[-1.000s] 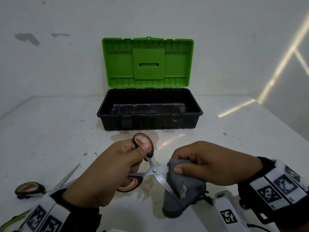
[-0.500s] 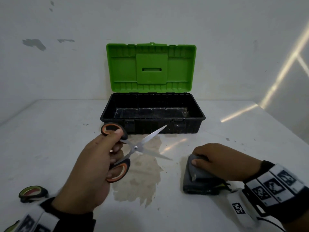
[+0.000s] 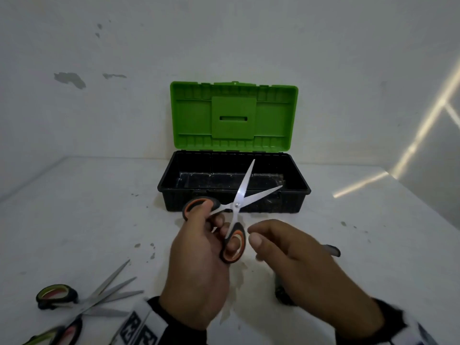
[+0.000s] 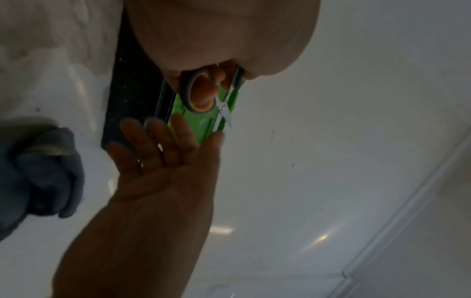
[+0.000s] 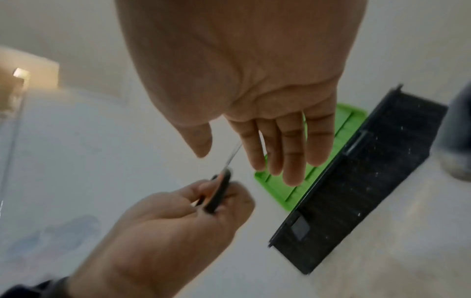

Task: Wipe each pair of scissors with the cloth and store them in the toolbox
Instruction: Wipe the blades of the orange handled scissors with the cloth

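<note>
My left hand (image 3: 199, 260) grips the orange-and-black scissors (image 3: 232, 212) by their handles, blades spread and pointing up toward the toolbox (image 3: 234, 195). The same scissors (image 4: 203, 92) show in the left wrist view, fingers through the loops. My right hand (image 3: 293, 255) hovers just right of the handles with fingers straight and holds nothing; in the right wrist view its fingers (image 5: 290, 149) hang beside the blade. The toolbox stands with its green lid (image 3: 234, 115) raised and its black tub looks empty. The grey cloth (image 4: 48, 171) lies on the table, mostly hidden under my right arm in the head view.
Other pairs of scissors (image 3: 82, 297) with green-pink handles lie crossed on the white table (image 3: 74, 220) at the lower left. A brownish stain marks the table under my hands. White walls close the table at the back and right.
My right hand let go of the cloth and rose toward the scissors. My left hand carried the scissors up and right, in front of the toolbox, blades turned upward.
</note>
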`<state>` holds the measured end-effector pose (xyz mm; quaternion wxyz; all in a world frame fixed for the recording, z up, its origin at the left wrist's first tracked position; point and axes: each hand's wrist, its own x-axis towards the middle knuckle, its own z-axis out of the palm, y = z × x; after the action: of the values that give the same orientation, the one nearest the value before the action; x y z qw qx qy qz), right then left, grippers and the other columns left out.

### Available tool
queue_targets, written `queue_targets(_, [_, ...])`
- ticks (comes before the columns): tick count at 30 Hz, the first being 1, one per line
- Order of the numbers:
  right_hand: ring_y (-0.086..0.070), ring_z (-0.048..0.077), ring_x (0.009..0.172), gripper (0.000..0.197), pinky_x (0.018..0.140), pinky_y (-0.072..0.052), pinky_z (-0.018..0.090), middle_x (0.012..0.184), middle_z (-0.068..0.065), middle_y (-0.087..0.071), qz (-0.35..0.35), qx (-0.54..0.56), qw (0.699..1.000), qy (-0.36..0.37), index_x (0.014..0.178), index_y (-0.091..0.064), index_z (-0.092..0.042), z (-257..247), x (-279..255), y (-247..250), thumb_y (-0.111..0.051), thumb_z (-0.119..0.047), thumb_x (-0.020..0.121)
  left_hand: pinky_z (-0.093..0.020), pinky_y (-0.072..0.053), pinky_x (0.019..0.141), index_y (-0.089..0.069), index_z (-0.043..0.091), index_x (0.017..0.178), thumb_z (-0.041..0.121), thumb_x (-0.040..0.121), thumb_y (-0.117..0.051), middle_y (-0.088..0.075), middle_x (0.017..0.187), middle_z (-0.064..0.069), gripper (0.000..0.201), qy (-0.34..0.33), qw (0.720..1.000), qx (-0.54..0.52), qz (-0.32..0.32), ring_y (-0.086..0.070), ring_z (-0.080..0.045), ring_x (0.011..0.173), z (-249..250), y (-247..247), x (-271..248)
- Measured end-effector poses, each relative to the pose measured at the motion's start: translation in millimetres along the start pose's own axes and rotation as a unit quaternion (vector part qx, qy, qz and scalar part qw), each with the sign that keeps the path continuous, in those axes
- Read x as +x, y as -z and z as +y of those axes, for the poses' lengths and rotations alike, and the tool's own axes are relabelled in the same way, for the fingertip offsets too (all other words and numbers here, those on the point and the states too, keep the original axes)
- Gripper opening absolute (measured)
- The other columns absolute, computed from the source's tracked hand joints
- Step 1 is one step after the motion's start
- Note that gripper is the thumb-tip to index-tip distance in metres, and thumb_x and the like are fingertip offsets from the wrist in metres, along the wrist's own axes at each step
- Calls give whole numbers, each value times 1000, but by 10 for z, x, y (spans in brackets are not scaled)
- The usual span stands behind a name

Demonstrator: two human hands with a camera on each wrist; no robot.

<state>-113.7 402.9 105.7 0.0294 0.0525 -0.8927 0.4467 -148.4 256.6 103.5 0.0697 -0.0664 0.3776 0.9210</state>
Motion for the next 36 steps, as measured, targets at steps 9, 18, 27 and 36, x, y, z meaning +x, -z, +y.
queue_targets(9, [-68,26,63,8,59,-56,34,76,12,-72,34,288,956,-50,90,-70,-8,-60,26,-367,-65,-14,91,-35,-40,50,-55,10,83,36,92,-55,-50,70,-5,27,10,998,63,-3,-50,-18,55,-49,113,-73])
queue_targets(18, [-58,20,50,21,49,-47,23,63,14,-65,57,342,935,-74,77,-69,-3,-29,64,-354,-61,-14,93,-30,-47,60,-74,23,88,23,83,-72,-71,73,0,6,-183,919,349,-5,-56,-8,61,130,462,-31])
queue_targets(27, [-60,21,53,16,53,-52,31,66,9,-67,102,344,930,-75,81,-70,-7,-53,117,-586,-62,-15,93,-25,-52,55,-67,16,92,21,87,-70,-71,74,-5,8,-165,924,344,19,-63,-17,60,-47,515,-40])
queue_targets(36, [-64,16,71,31,60,-52,28,82,-2,-71,129,245,957,-83,88,-74,-28,-103,254,-437,-48,-42,97,-21,-51,54,-75,26,91,6,86,-69,-75,77,1,21,-228,875,427,-22,-67,-11,63,408,600,29])
